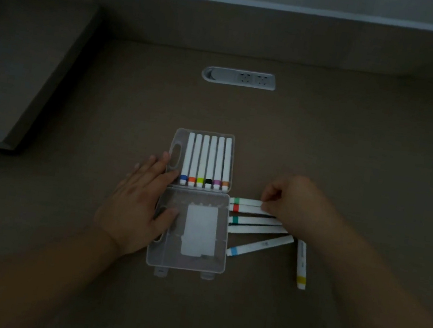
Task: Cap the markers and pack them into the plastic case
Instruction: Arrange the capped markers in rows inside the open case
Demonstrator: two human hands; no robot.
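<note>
Dim light; right hand (pixel 285 202) hides the marker ends, its grip pinching the green-banded marker (pixel 246 202) beside the open plastic case (pixel 186 264); left hand (pixel 138 200) flat on the case edge; bare counter (pixel 351 156) beyond

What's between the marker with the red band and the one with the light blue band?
In the head view, two white markers: the dark green band marker and a plain white marker.

no legible text, marker print blurred
</note>
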